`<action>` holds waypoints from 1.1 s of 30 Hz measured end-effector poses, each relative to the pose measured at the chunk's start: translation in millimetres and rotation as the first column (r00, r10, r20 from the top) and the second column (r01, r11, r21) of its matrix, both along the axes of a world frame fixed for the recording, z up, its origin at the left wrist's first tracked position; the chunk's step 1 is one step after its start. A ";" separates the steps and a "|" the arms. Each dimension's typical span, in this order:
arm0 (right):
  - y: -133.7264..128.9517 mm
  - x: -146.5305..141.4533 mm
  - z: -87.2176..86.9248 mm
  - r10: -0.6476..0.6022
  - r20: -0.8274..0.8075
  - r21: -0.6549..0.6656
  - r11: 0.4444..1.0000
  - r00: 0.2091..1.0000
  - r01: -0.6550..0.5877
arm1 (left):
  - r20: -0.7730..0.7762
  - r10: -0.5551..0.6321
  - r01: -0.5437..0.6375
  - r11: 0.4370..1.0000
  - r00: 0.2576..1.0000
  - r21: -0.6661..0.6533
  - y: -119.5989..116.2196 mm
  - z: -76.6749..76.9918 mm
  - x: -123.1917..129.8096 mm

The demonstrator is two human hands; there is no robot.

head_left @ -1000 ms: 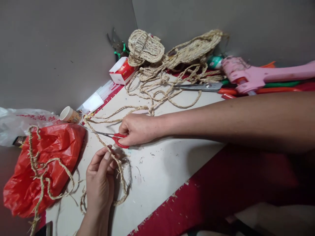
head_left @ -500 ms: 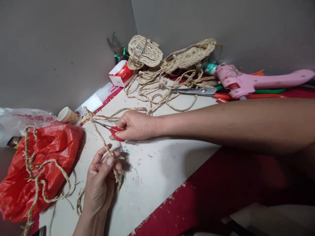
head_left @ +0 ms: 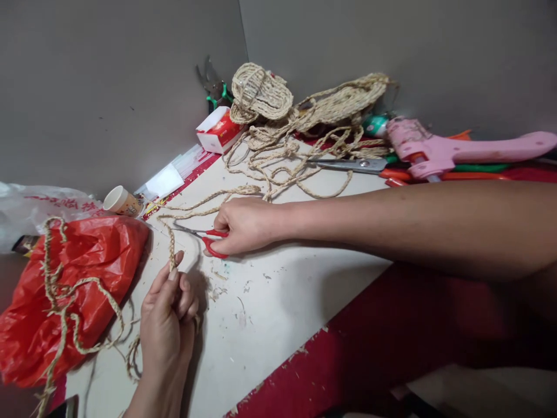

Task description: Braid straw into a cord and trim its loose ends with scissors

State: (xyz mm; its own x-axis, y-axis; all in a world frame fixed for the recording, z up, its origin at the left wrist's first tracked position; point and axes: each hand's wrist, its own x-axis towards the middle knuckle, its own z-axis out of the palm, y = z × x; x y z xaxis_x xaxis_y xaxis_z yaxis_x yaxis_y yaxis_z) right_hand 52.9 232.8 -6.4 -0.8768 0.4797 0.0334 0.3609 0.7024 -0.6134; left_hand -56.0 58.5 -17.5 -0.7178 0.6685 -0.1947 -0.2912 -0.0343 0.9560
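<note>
Low at the left, my left hand (head_left: 167, 313) pinches a braided straw rope (head_left: 171, 247) between thumb and fingers. The rope rises from the fingertips, bends, and runs right toward the heap of cord. My right hand (head_left: 243, 226) has its fingers in the red handles of small scissors (head_left: 213, 242). The scissor blades point left, with their tips close beside the rope above my left hand; whether they touch it I cannot tell. More rope hangs below my left hand, partly hidden by it.
Coiled straw cord (head_left: 263, 93), a red-and-white box (head_left: 217, 132), large shears (head_left: 365, 165) and a pink tool (head_left: 470, 150) lie along the back. At left are a paper cup (head_left: 120, 201) and a red plastic bag (head_left: 108, 249) with rope on it.
My left hand has moved slightly left and down with the rope, which now hangs straighter. The scissors have shifted a little right, and small straw bits show on the white surface.
</note>
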 end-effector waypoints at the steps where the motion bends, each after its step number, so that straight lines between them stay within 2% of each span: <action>1: -1.9 1.0 0.6 0.010 -0.012 0.058 0.998 1.000 -0.009 | 0.014 0.000 0.000 1.000 1.000 0.007 0.5 -0.3 -1.5; 4: -7.7 4.1 0.3 0.112 -0.043 0.263 0.960 0.993 -0.097 | 0.037 -0.007 0.007 1.000 0.999 0.018 0.8 -1.1 -3.8; 7: -12.1 6.3 -1.5 0.213 0.034 0.433 0.878 0.977 -0.206 | 0.022 0.003 -0.004 1.000 1.000 0.022 0.6 -1.9 -2.6; 10: -15.2 7.5 -2.8 0.245 0.076 0.521 0.817 0.967 -0.248 | -0.018 0.015 -0.015 1.000 1.000 0.005 1.2 -3.3 0.6; 12: -16.7 8.0 -2.7 0.241 0.084 0.549 0.799 0.967 -0.247 | -0.053 0.024 -0.025 1.000 0.998 -0.012 1.8 -4.7 3.1; 24: -20.5 7.6 1.2 0.221 0.172 0.512 0.812 0.960 -0.279 | -0.225 0.139 -0.156 0.986 0.964 -0.058 -1.1 -12.6 9.4; 30: -21.2 7.5 9.7 0.243 0.227 0.427 0.846 0.943 -0.320 | -0.247 0.151 -0.167 0.985 0.957 -0.045 -1.3 -13.4 9.2; 33: -18.3 7.3 9.5 0.217 0.201 0.436 0.853 0.955 -0.285 | -0.256 0.152 -0.164 0.986 0.955 -0.026 -2.0 -12.9 8.3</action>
